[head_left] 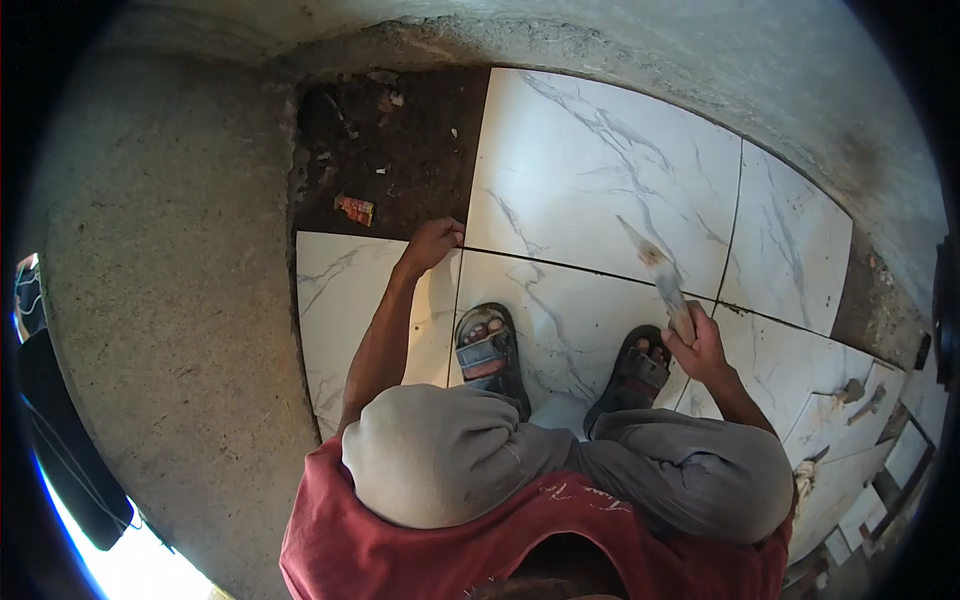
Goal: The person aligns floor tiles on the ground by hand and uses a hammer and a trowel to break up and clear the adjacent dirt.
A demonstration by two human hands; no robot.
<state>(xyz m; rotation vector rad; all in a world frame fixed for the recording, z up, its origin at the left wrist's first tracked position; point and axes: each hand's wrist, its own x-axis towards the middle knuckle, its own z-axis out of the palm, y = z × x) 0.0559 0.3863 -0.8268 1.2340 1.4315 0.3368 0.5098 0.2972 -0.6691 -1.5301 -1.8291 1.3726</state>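
Observation:
My left hand (435, 243) has curled fingers at the corner where the upper white marble-patterned tile (590, 150) meets the lower left tile (360, 300), beside a bare dark patch of floor (390, 150); what it grips, if anything, is hidden. My right hand (700, 340) is closed on a pale, narrow hand tool (668, 280), blurred at its upper end, held over the lower middle tile (550, 320). Dark joint lines run between the tiles. My sandaled feet rest on the lower middle tile.
A concrete step or wall (180, 250) borders the left, another wall (820, 90) the top. A red-yellow wrapper (356, 210) lies on the dark patch. Small tools (855, 395) and stacked tile pieces (910, 460) are at the right. Dark objects with cords (60, 430) stand beyond the left edge.

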